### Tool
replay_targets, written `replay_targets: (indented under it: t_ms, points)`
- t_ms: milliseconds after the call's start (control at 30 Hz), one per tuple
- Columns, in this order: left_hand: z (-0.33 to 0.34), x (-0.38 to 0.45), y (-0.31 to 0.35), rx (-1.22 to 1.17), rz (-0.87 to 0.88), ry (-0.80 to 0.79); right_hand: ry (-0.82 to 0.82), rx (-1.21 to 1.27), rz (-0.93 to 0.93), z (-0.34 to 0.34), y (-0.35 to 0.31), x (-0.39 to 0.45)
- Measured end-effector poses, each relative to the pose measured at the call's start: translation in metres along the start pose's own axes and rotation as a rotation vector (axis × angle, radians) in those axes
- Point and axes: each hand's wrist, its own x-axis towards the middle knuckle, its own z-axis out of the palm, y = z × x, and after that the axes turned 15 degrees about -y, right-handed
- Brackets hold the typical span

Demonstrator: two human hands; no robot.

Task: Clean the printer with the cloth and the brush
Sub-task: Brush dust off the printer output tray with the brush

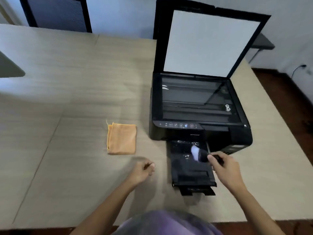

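Head view: a pale woodgrain table carries a boxy black printer at right, lid raised. Left of it lies a folded orange cloth. Right hand pinches a blurred, seemingly white-bristled brush on the glossy output tray; left hand rests nearby, loosely curled

The printer stands with its scanner lid raised. On its pulled-out output tray, the right hand grips the brush. Left of the printer lies the folded orange cloth; the left hand rests curled on the tabletop.
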Motion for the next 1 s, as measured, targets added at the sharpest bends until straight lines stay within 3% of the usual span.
replay_targets:
  t_ms: [67, 100, 200, 267, 433, 567, 633, 767, 833, 900, 1000]
  points:
    - [0.032, 0.006, -0.002, -0.140, -0.160, -0.204, 0.048, -0.057, 0.096, -0.019, 0.018, -0.007]
    - [0.047, 0.009, -0.003, -0.136, -0.198, -0.266, -0.010, -0.084, 0.094, -0.019, 0.023, -0.009]
    - [0.071, 0.018, -0.007, -0.086, -0.214, -0.221, -0.362, -0.121, -0.021, 0.017, 0.016, -0.013]
    - [0.081, 0.019, -0.003, -0.085, -0.224, -0.170, -0.499, -0.189, -0.043, 0.037, 0.020, -0.016]
    - [0.090, 0.015, -0.001, -0.090, -0.253, -0.091, -0.271, -0.561, 0.230, -0.026, 0.054, -0.015]
    - [0.096, 0.010, -0.004, -0.117, -0.258, -0.026, -0.010, -0.339, 0.181, -0.015, 0.033, 0.007]
    - [0.102, 0.007, -0.001, -0.152, -0.240, 0.010, -0.066, -0.313, 0.125, 0.017, 0.013, 0.020]
    - [0.108, 0.000, 0.001, -0.107, -0.185, 0.092, -0.444, -0.321, -0.238, 0.066, -0.033, 0.013]
    - [0.110, 0.000, 0.000, -0.154, -0.191, 0.096, -0.237, -0.215, -0.280, 0.050, -0.026, 0.018]
    - [0.114, 0.001, 0.001, -0.215, -0.217, 0.093, 0.052, -0.195, -0.104, 0.019, 0.001, 0.039]
    - [0.117, 0.001, 0.000, -0.266, -0.229, 0.061, 0.052, -0.225, 0.250, 0.001, 0.023, 0.062]
